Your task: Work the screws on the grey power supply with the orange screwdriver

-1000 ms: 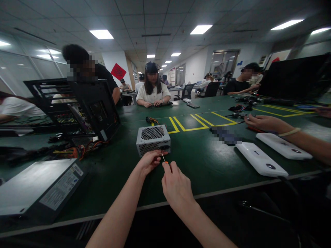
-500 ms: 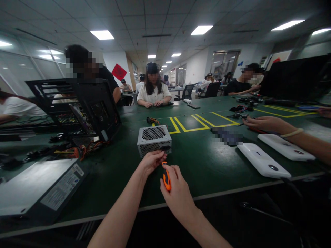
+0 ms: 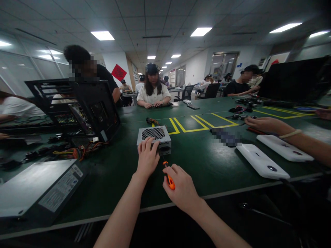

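Observation:
A grey computer power supply (image 3: 155,133) with a honeycomb grille on top sits on the green table in front of me. My left hand (image 3: 147,155) grips its near left side, fingers spread over the top edge and thumb down by the front face. Closed round an orange and black screwdriver (image 3: 169,178), my right hand (image 3: 182,186) is just below and right of the unit. The thin shaft points up toward the lower front of the power supply; whether its tip touches is too small to tell. A bundle of cables (image 3: 152,121) comes out behind the unit.
At left stand an open black computer case (image 3: 95,110) and a larger metal power supply (image 3: 38,186), with loose wires between them. White devices (image 3: 262,160) lie at right, near another person's hand (image 3: 269,124). Yellow tape (image 3: 191,129) marks the table (image 3: 207,165). People sit opposite.
My left hand has moved from the front of the power supply up onto its top edge, fingers now spread. My right hand, with the screwdriver, has shifted slightly right.

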Demonstrator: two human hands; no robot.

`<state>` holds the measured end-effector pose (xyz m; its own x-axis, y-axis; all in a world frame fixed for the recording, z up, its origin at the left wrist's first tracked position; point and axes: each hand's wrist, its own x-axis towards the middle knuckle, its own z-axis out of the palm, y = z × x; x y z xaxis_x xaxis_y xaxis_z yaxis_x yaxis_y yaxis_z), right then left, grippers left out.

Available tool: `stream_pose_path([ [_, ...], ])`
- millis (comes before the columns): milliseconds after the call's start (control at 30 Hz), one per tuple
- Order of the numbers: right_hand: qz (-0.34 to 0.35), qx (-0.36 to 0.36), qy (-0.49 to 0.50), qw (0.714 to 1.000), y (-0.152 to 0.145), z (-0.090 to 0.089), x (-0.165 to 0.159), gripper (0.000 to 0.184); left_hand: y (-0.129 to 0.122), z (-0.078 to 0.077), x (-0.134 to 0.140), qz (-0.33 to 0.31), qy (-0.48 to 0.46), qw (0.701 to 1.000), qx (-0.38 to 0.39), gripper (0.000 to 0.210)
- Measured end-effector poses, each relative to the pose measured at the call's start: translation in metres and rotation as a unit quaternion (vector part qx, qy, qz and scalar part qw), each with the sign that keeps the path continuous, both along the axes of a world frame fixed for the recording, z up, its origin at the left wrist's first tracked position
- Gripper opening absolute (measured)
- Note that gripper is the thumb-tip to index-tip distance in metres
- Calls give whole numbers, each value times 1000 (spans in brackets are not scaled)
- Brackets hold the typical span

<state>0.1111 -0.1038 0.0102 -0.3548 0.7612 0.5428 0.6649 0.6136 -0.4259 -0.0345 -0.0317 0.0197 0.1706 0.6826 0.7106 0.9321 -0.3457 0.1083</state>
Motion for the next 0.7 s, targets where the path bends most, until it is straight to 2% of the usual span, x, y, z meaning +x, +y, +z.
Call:
stream_pose_path([
  [67, 16, 17, -26, 999, 2, 2, 4, 14, 4, -3, 0, -14, 41, 999, -1, 57],
  [133, 28, 35, -51, 998, 5, 1, 7, 18, 9, -7, 1, -13, 52, 999, -10, 61],
  [267, 45, 78, -102, 991, 14, -2, 13, 27, 16, -12, 6, 12, 26, 1000, -4, 49],
  [433, 108, 142, -242, 954, 25, 2, 21, 18, 18, -13, 9, 21, 19, 1000, 10, 41],
  [533, 134, 170, -268, 939, 30, 5, 21, 14, 18, -13, 9, 26, 22, 999, 15, 40],
  [700, 154, 173, -306, 924, 35, 6, 19, 13, 21, -14, 10, 40, 18, 999, 24, 40],
])
